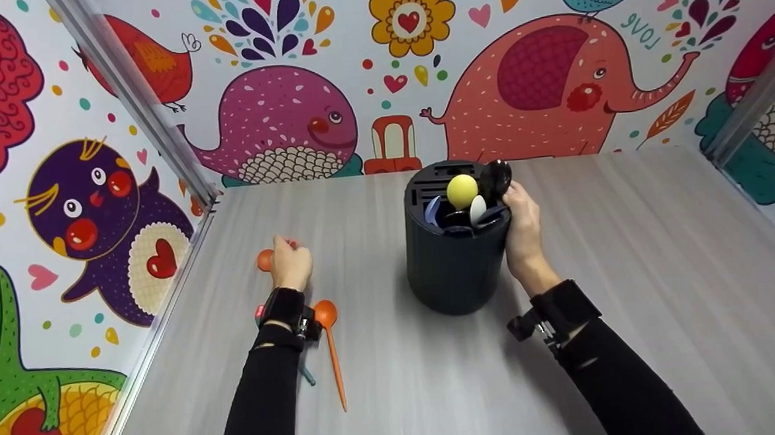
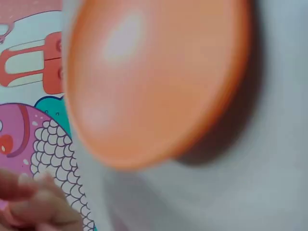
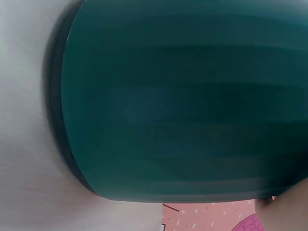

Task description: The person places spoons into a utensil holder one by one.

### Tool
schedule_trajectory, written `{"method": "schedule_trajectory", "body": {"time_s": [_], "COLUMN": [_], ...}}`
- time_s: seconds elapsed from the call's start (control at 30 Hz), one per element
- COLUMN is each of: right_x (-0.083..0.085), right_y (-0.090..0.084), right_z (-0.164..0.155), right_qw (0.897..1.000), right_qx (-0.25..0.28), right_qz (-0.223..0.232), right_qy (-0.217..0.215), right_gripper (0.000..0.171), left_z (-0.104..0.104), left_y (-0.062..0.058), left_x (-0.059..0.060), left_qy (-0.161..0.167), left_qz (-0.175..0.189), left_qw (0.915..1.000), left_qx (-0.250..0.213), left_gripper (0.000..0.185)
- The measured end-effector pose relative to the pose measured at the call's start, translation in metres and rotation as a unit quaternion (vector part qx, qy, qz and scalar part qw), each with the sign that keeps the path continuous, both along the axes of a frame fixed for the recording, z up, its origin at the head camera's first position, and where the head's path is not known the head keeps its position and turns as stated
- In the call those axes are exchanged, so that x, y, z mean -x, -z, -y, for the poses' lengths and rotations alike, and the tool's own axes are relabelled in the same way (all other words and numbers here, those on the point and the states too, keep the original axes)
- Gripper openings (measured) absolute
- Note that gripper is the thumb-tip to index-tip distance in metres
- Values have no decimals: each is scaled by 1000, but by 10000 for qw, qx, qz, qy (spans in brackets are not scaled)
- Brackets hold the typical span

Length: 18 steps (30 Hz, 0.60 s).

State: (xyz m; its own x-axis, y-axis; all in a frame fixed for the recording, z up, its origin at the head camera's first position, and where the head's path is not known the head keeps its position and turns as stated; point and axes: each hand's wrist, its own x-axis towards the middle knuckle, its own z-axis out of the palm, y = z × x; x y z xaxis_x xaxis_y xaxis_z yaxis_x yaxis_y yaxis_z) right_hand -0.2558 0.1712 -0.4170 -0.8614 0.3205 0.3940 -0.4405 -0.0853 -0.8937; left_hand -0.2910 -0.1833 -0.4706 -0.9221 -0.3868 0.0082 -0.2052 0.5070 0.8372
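A dark green utensil holder [image 1: 457, 273] stands upright on the table, its side filling the right wrist view. My right hand [image 1: 524, 227] grips it at the upper right, fingertips beside a black utensil head [image 1: 495, 180]. A yellow round head [image 1: 462, 192], a white tip [image 1: 478, 209] and a blue utensil [image 1: 432, 211] show in its top. My left hand [image 1: 290, 265] is over the left of the table, fingers curled, a bit of red showing at the fingertips; most of that small thing is hidden. An orange round utensil head [image 1: 265, 260] shows beside it.
An orange spoon [image 1: 333, 353] lies beside my left forearm, its bowl large in the left wrist view. A teal handle [image 1: 307, 374] and a small red piece [image 1: 259, 311] are partly under that arm. Patterned walls [image 1: 393, 78] bound the grey table [image 1: 382, 377].
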Motion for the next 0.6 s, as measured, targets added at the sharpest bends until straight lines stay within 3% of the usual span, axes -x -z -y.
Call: {"method": "schedule_trajectory", "body": {"time_s": [0.07,0.23,0.4,0.6], "right_x": [0,1,1,1], "right_y": [1,1,0,2], "right_z": [0,0,0,0], "right_qw": [10000,10000,9998,9998], "right_qx": [-1,46,157,123], "right_qz": [3,-60,-62,-96], "right_qy": [11,-13,-117,-109], "right_gripper": [39,38,40,39], "left_z": [0,-2,-13,-32], "left_y": [-1,-7,-22,-44], "left_x": [-1,0,-2,-7], "left_qy": [-70,-100,-79,228], "left_qz": [-196,-532,-833,-1125], "left_qw": [9992,9910,9741,9508], "left_qx": [-333,-1226,-2100,-2878], "left_gripper": [20,34,35,30]}}
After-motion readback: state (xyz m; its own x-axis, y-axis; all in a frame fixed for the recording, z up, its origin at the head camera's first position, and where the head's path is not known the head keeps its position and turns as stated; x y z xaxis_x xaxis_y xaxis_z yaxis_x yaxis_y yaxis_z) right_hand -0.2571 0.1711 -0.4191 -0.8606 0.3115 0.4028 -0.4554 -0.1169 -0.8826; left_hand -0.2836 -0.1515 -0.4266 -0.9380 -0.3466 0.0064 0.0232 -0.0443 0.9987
